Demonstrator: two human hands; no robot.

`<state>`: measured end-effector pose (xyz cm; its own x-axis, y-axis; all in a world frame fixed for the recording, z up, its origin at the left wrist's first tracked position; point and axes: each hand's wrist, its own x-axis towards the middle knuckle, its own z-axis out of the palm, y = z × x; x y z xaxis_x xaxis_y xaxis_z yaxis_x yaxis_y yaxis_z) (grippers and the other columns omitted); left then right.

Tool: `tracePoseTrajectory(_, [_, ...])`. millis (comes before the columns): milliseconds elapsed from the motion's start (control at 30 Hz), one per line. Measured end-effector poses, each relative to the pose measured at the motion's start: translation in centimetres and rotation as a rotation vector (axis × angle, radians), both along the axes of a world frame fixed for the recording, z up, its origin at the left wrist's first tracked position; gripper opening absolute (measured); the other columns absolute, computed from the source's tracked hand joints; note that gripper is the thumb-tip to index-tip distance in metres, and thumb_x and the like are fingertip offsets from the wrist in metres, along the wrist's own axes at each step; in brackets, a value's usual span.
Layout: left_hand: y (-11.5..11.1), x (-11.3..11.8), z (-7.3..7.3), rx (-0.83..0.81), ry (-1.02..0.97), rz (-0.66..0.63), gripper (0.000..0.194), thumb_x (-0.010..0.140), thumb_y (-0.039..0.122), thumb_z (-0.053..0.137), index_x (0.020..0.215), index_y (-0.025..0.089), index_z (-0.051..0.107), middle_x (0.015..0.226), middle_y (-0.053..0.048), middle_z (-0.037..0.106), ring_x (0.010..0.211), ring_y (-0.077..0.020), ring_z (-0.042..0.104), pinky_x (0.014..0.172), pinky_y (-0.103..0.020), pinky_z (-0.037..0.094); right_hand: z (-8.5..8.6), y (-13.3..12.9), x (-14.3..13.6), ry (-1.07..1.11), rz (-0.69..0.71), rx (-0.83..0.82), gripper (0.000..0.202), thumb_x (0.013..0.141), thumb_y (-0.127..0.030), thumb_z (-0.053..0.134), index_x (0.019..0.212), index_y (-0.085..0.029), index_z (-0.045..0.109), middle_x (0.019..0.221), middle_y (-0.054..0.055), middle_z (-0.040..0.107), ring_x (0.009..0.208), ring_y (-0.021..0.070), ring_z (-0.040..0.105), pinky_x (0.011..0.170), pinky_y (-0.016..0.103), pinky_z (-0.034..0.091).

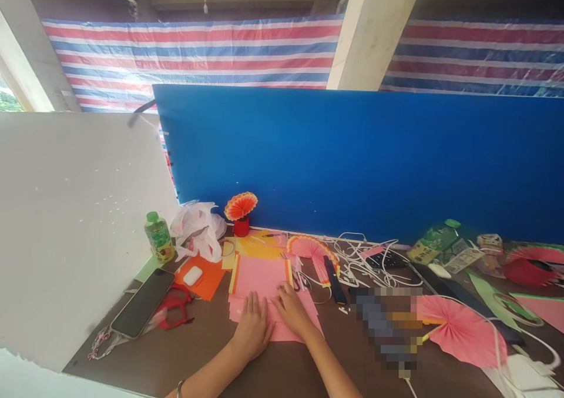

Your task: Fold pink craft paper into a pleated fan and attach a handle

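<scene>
Both hands rest on pink paper in the lower middle. My left hand [254, 327] lies flat, fingers stretched forward over the near edge of a pink sheet [259, 273] that has orange and yellow strips along its left and right sides. My right hand [288, 308] is beside it on the same near edge, its fingers bent and touching the paper; whether it pinches anything is hidden. More pink sheets [293, 333] lie beneath both hands. Behind the striped sheet are yellow paper [253, 245] and a pink folded fan [308, 248] with an orange and yellow border.
At left lie a phone [143, 303], red scissors [178, 307], a white case [192, 276] on orange paper and a green-capped bottle [158, 239]. A paper fan flower [241, 207] stands behind. White cables [370, 263], a black tool [335, 280] and a pink fan [467, 333] are at right.
</scene>
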<state>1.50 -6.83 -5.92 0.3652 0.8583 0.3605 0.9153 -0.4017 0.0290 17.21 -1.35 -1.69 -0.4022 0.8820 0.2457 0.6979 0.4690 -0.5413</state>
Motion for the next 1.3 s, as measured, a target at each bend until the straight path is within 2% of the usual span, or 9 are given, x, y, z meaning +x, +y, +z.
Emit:
tracePoseTrajectory(267, [-0.4,0.1,0.2,0.04,0.028,0.037,0.056,0.089,0.042,0.033,0.128,0.003,0.041,0.128,-0.029,0.042,0.121,-0.0385,0.038,0.095,-0.053,0.032,0.3,0.1,0.0,0.042,-0.059,0.008,0.011,0.078,-0.023,0.053,0.07,-0.021,0.045,0.084,0.003,0.048,0.079,0.0171,0.05,0.071,0.03,0.044])
tracePoseTrajectory(400, [-0.5,0.2,0.5,0.053,0.042,0.044,0.055,0.089,0.043,0.034,0.128,0.005,0.042,0.128,-0.029,0.042,0.12,-0.0388,0.039,0.093,-0.052,0.033,-0.2,0.0,1.4,0.055,-0.074,0.063,0.009,0.08,-0.025,0.052,0.073,-0.021,0.047,0.09,0.004,0.051,0.088,0.0183,0.05,0.079,0.033,0.042])
tracePoseTrajectory(533, [-0.5,0.4,0.5,0.058,0.051,0.056,0.056,0.088,0.043,0.036,0.127,0.004,0.044,0.126,-0.03,0.043,0.119,-0.0393,0.041,0.094,-0.052,0.034,-1.1,-0.3,2.7,0.032,-0.123,0.106,0.016,0.079,-0.032,0.054,0.069,-0.021,0.049,0.093,0.004,0.055,0.094,0.0208,0.051,0.087,0.039,0.038])
tracePoseTrajectory(667, [-0.5,0.6,0.5,0.063,0.056,0.069,0.057,0.086,0.043,0.038,0.127,0.003,0.045,0.125,-0.03,0.044,0.118,-0.0397,0.041,0.093,-0.052,0.034,-1.8,-0.5,2.9,0.051,-0.135,0.109,0.019,0.078,-0.035,0.056,0.067,-0.021,0.049,0.096,0.004,0.057,0.095,0.0205,0.051,0.088,0.038,0.038])
tracePoseTrajectory(900, [-0.4,0.7,-0.1,0.082,0.046,0.075,0.054,0.085,0.039,0.04,0.125,0.003,0.046,0.125,-0.029,0.044,0.118,-0.0394,0.041,0.094,-0.053,0.032,-1.5,-0.4,2.5,0.015,-0.182,0.134,0.023,0.082,-0.034,0.049,0.064,-0.021,0.046,0.086,0.004,0.056,0.084,0.0191,0.052,0.083,0.037,0.039])
tracePoseTrajectory(1033, [-0.3,0.9,-0.2,0.101,0.057,0.077,0.054,0.085,0.039,0.041,0.125,0.003,0.047,0.124,-0.029,0.046,0.118,-0.0398,0.041,0.094,-0.054,0.032,-1.2,-0.5,2.4,-0.025,-0.186,0.142,0.023,0.084,-0.033,0.046,0.064,-0.021,0.046,0.087,0.004,0.055,0.083,0.0193,0.051,0.08,0.036,0.04])
tracePoseTrajectory(1200, [-0.4,1.0,0.3,0.1,0.063,0.076,0.054,0.083,0.041,0.045,0.13,0.013,0.043,0.123,-0.026,0.048,0.116,-0.04,0.044,0.09,-0.054,0.036,-1.6,-0.4,2.3,-0.084,-0.192,0.16,0.022,0.083,-0.034,0.047,0.065,-0.021,0.046,0.083,0.004,0.053,0.078,0.0193,0.049,0.074,0.035,0.04])
tracePoseTrajectory(1300, [-0.4,1.0,0.6,0.087,0.067,0.08,0.054,0.082,0.041,0.046,0.129,0.015,0.044,0.122,-0.025,0.05,0.114,-0.04,0.045,0.089,-0.054,0.036,-1.9,-0.3,2.2,-0.093,-0.209,0.187,0.024,0.084,-0.035,0.046,0.064,-0.021,0.044,0.08,0.004,0.052,0.076,0.0188,0.049,0.073,0.035,0.04])
